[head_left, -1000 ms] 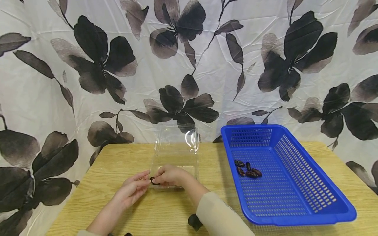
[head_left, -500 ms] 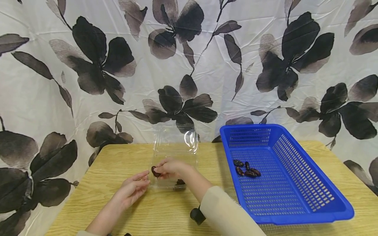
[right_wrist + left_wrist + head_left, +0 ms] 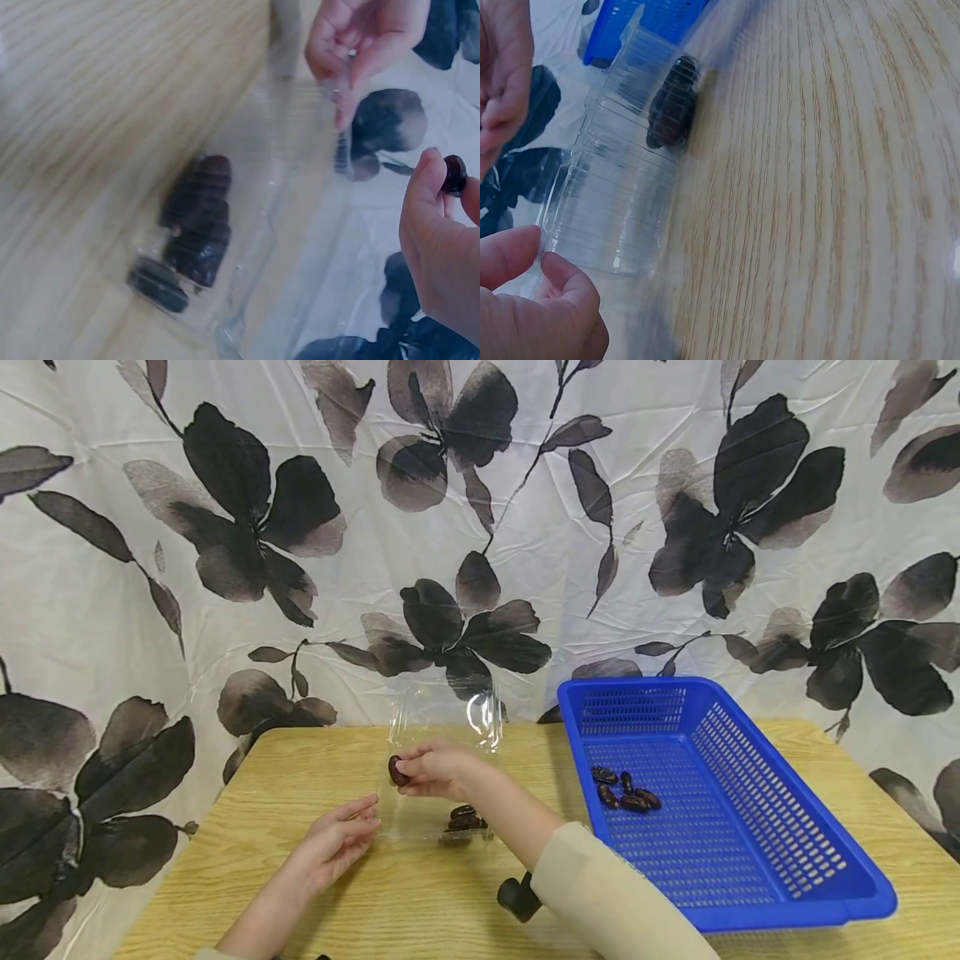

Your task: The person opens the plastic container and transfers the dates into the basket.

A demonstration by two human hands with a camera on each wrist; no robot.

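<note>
A clear plastic box [image 3: 408, 823] stands with its lid raised on the table. The left hand [image 3: 330, 845] pinches the box's left edge between thumb and finger, as the left wrist view [image 3: 540, 300] shows. Above the box's left part, the right hand [image 3: 442, 770] holds a dark brown date [image 3: 397, 770] between thumb and fingertips; that date [image 3: 454, 175] also shows in the right wrist view. Several dates [image 3: 463, 818] lie together at the box's near right corner, seen through the plastic [image 3: 201, 225].
A blue perforated basket [image 3: 780, 914] stands on the right of the wooden table [image 3: 427, 910], with several dates [image 3: 633, 802] at its left side. A black object [image 3: 517, 897] shows beside the right sleeve. Behind hangs a flowered cloth [image 3: 525, 560].
The right hand has risen and moved back from the box's front left corner with the date in its fingers, uncovering the dates at the near right. The left hand has stayed in place.
</note>
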